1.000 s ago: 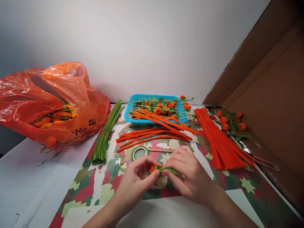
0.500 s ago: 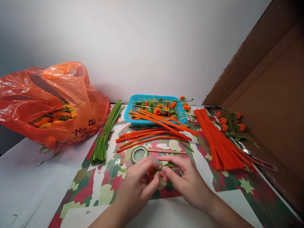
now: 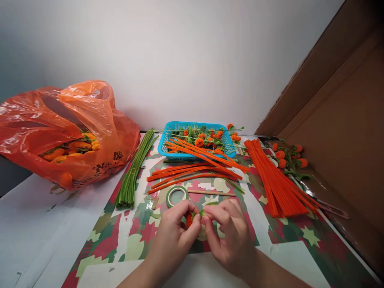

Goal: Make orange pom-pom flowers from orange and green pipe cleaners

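Between my hands is a small orange pipe-cleaner flower (image 3: pixel 189 220) with a green stem (image 3: pixel 212 203). My left hand (image 3: pixel 176 230) pinches the flower near its base, and its fingers cover most of it. Thumb and forefinger of my right hand (image 3: pixel 229 228) close on the green part just to the right. Behind my left hand a roll of green floral tape (image 3: pixel 168 197) lies flat, and a thin wooden stick (image 3: pixel 211 193) lies beside it. Loose orange pipe cleaners (image 3: pixel 192 170) lie farther back.
A blue basket (image 3: pixel 160 150) with orange flowers stands by the wall. Green pipe cleaners (image 3: pixel 132 176) lie at left, near an orange plastic bag (image 3: pixel 99 124). An orange bundle (image 3: pixel 273 180), more flowers (image 3: pixel 282 154), scissors (image 3: pixel 333 209) and a cardboard panel (image 3: pixel 336 100) are on the right.
My right hand has turned, its fingers curling in closer to the flower's base. My left hand keeps its pinch almost in place. The view has shifted slightly.
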Demonstrator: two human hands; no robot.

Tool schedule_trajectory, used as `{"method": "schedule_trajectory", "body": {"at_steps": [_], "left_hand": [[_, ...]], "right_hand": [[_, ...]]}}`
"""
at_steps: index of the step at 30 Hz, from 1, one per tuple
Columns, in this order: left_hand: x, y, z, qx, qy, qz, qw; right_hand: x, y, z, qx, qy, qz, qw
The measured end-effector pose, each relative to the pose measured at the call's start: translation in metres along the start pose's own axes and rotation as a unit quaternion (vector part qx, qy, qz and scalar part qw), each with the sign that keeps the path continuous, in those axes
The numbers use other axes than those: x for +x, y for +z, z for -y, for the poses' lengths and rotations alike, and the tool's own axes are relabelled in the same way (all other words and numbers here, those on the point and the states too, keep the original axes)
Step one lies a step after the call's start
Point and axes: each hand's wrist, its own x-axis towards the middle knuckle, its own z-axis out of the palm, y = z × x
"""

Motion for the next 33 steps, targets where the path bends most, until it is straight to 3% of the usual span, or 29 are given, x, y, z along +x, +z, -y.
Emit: {"method": "schedule_trajectory", "body": {"at_steps": [3, 5, 8, 11, 15, 17, 22, 26, 33], "left_hand": [[-0.001, -0.002, -0.001, 0.048, 0.009, 0.038, 0.998], [0.0, -0.005, -0.002, 0.058, 0.016, 0.081, 0.995], [0.001, -0.008, -0.006, 0.024, 0.004, 0.141, 0.99], [0.002, -0.011, -0.009, -0.087, -0.065, 0.172, 0.979], [0.006, -0.013, -0.007, -0.227, -0.168, 0.201, 0.938], [0.008, -0.013, -0.004, -0.264, -0.204, 0.211, 0.919], [0.009, -0.014, 0.0, -0.299, -0.258, 0.23, 0.89], [0.009, -0.016, -0.001, -0.279, -0.249, 0.226, 0.899], [0.009, -0.021, -0.006, -0.241, -0.211, 0.207, 0.924]], "right_hand": [[0.012, -0.014, -0.008, -0.024, -0.107, 0.12, 0.987], [0.019, -0.022, -0.012, 0.001, -0.091, 0.203, 0.975], [0.026, -0.028, -0.017, 0.065, -0.005, 0.286, 0.956], [0.027, -0.03, -0.023, 0.112, 0.033, 0.264, 0.957], [0.024, -0.03, -0.03, 0.087, -0.063, 0.151, 0.983], [0.023, -0.031, -0.03, 0.054, -0.108, 0.14, 0.983], [0.023, -0.032, -0.026, -0.008, -0.135, 0.181, 0.974], [0.023, -0.031, -0.024, -0.016, -0.131, 0.224, 0.966], [0.02, -0.025, -0.022, 0.087, -0.003, 0.295, 0.952]]}}
